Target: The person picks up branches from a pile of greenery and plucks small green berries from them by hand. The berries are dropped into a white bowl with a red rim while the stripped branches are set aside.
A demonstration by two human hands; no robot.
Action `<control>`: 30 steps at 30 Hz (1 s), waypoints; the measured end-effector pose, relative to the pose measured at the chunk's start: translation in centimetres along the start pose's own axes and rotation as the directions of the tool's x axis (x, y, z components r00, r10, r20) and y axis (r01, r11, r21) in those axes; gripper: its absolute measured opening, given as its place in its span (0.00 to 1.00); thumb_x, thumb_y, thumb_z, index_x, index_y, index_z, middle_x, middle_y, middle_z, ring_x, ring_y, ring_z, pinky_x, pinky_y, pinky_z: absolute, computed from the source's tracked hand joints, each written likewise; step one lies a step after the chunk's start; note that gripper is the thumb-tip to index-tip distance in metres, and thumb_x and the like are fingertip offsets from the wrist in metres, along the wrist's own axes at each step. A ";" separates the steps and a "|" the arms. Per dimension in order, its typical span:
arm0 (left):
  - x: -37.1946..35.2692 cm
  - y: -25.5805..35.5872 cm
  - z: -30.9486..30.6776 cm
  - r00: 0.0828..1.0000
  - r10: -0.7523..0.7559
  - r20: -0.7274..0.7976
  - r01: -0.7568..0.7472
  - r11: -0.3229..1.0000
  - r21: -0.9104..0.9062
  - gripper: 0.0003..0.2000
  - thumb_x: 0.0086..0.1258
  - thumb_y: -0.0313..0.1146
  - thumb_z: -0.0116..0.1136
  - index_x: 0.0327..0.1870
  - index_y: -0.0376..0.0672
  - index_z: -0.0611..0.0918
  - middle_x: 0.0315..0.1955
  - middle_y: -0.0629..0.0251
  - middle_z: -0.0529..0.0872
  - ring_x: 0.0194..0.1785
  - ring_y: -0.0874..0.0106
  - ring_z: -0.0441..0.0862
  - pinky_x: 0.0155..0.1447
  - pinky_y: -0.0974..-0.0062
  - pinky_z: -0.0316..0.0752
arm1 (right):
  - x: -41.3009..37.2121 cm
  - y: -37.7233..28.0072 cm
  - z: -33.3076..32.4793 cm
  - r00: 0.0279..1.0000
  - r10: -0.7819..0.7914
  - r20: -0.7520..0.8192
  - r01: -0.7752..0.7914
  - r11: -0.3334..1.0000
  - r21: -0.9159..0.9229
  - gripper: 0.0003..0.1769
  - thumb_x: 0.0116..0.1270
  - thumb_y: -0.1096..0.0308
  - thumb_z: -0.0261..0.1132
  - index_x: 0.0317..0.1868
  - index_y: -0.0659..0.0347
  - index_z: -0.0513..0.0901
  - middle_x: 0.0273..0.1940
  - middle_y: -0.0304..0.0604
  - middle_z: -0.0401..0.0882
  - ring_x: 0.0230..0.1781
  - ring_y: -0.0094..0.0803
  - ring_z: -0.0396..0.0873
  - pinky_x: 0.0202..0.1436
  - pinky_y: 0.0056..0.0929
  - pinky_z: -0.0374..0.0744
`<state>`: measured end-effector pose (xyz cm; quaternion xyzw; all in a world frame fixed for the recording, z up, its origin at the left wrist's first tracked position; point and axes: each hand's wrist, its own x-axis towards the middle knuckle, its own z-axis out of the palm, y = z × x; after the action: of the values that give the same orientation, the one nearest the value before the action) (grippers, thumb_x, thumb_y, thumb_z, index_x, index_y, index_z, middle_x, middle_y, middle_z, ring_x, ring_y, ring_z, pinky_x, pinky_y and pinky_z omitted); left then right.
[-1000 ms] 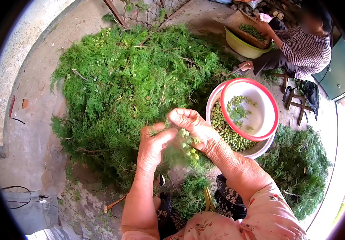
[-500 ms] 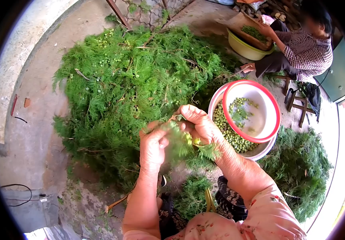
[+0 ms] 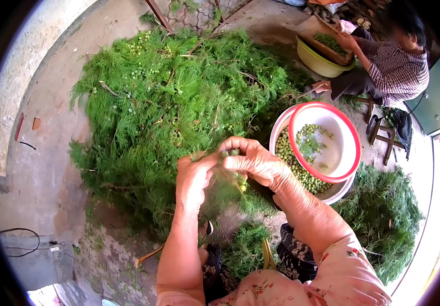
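Observation:
My left hand [image 3: 193, 177] is closed around a leafy conifer sprig [image 3: 225, 186], which hangs blurred between my two hands. Close against it, my right hand [image 3: 254, 160] pinches small green cones [image 3: 233, 152] between thumb and fingers. A few yellowish-green cones dangle just below the right hand. Right of my hands stands a large pale basin [image 3: 343, 190] full of picked green cones [image 3: 301, 176]. A red-rimmed white basin [image 3: 359, 153] rests tilted on top of it, with some cones and green scraps inside.
A big heap of green conifer branches [image 3: 179, 97] lies ahead. Another pile [image 3: 383, 219] is at the right, and loose sprigs [image 3: 249, 250] lie between my legs. A co-worker [image 3: 398, 71] sits at upper right beside a yellow basin [image 3: 316, 61] and a wooden stool [image 3: 384, 133].
My right hand has turned, and its fingers now close on green cones nearer my left hand. The sprig hangs lower between the hands. The view has shifted slightly.

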<state>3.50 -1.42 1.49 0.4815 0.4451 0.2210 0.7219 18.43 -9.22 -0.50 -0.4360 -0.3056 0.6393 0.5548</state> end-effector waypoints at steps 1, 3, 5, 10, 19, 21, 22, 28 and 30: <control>0.1 0.0 -0.1 1.000 -0.012 -0.016 0.012 1.000 0.002 0.04 0.57 0.29 0.61 0.29 0.40 0.80 0.17 0.74 0.76 0.13 0.87 0.63 0.14 0.89 0.50 | 0.1 0.2 0.3 1.000 -0.008 0.002 0.008 1.000 -0.004 0.18 0.51 0.64 0.72 0.40 0.60 0.77 0.31 0.33 0.76 0.28 0.19 0.73 0.27 0.14 0.71; -0.1 0.6 0.3 0.999 -0.013 -0.047 0.010 0.997 -0.072 0.05 0.57 0.31 0.62 0.29 0.41 0.79 0.17 0.75 0.76 0.13 0.86 0.65 0.14 0.89 0.52 | 0.2 0.5 0.8 0.999 0.017 -0.049 -0.013 0.997 0.082 0.14 0.54 0.67 0.70 0.38 0.61 0.77 0.29 0.33 0.76 0.26 0.19 0.73 0.24 0.15 0.71; 0.0 0.6 -0.1 1.000 0.022 -0.022 -0.025 0.990 -0.137 0.07 0.57 0.33 0.62 0.30 0.42 0.79 0.19 0.74 0.77 0.15 0.85 0.68 0.14 0.90 0.55 | -0.1 0.2 1.2 0.990 0.038 -0.138 -0.017 0.988 0.156 0.09 0.57 0.69 0.67 0.37 0.60 0.78 0.28 0.34 0.77 0.22 0.19 0.73 0.19 0.16 0.69; 0.2 -0.4 0.2 0.936 0.319 -0.146 -0.329 0.943 -0.044 0.13 0.59 0.34 0.61 0.43 0.40 0.78 0.34 0.67 0.81 0.37 0.79 0.76 0.38 0.81 0.72 | -0.1 -0.1 1.0 0.967 0.103 -0.232 -0.015 0.936 0.352 0.06 0.59 0.70 0.65 0.37 0.59 0.79 0.28 0.35 0.79 0.22 0.20 0.74 0.18 0.18 0.69; -0.2 0.1 0.9 0.381 0.895 0.232 -0.764 0.163 0.624 0.32 0.47 0.16 0.48 0.61 0.38 0.65 0.57 0.53 0.71 0.57 0.59 0.71 0.61 0.66 0.62 | -0.1 -0.5 1.2 0.946 0.101 -0.309 -0.010 0.959 0.282 0.06 0.59 0.71 0.65 0.37 0.59 0.79 0.31 0.35 0.80 0.26 0.21 0.76 0.25 0.19 0.75; -0.9 -0.3 1.8 0.661 0.749 0.037 -0.723 0.623 0.299 0.32 0.55 0.22 0.54 0.65 0.40 0.59 0.54 0.52 0.72 0.52 0.67 0.72 0.55 0.70 0.67 | 0.0 0.0 0.8 0.958 0.056 -0.283 0.027 0.960 0.280 0.07 0.58 0.71 0.65 0.37 0.60 0.78 0.31 0.35 0.80 0.27 0.21 0.77 0.26 0.19 0.75; -1.1 -0.5 2.3 0.794 0.603 -0.072 -0.594 0.796 0.113 0.32 0.59 0.26 0.57 0.65 0.40 0.58 0.53 0.54 0.73 0.48 0.71 0.73 0.53 0.73 0.68 | 0.0 0.0 0.8 0.961 0.074 -0.267 0.007 0.957 0.291 0.08 0.58 0.71 0.66 0.38 0.60 0.78 0.31 0.35 0.80 0.27 0.21 0.77 0.26 0.20 0.76; 0.0 -1.2 1.1 0.917 0.383 -0.115 -0.381 0.924 0.042 0.09 0.64 0.30 0.58 0.41 0.35 0.79 0.22 0.76 0.74 0.28 0.85 0.67 0.31 0.85 0.61 | 0.5 0.7 1.2 0.968 0.049 -0.247 0.012 0.970 0.242 0.11 0.56 0.71 0.67 0.40 0.63 0.79 0.33 0.39 0.80 0.30 0.24 0.78 0.32 0.22 0.78; -0.2 -0.7 1.6 0.895 0.411 -0.173 -0.407 0.912 0.055 0.07 0.65 0.29 0.56 0.29 0.35 0.81 0.19 0.79 0.70 0.24 0.86 0.61 0.28 0.85 0.57 | 0.2 0.4 1.4 0.971 0.114 -0.210 -0.063 0.970 0.236 0.12 0.56 0.72 0.68 0.41 0.64 0.79 0.33 0.40 0.80 0.32 0.25 0.78 0.34 0.22 0.78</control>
<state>4.71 -2.72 1.19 0.5484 0.3996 0.4067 0.6117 16.98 -8.95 -0.26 -0.4512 -0.1466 0.6417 0.6026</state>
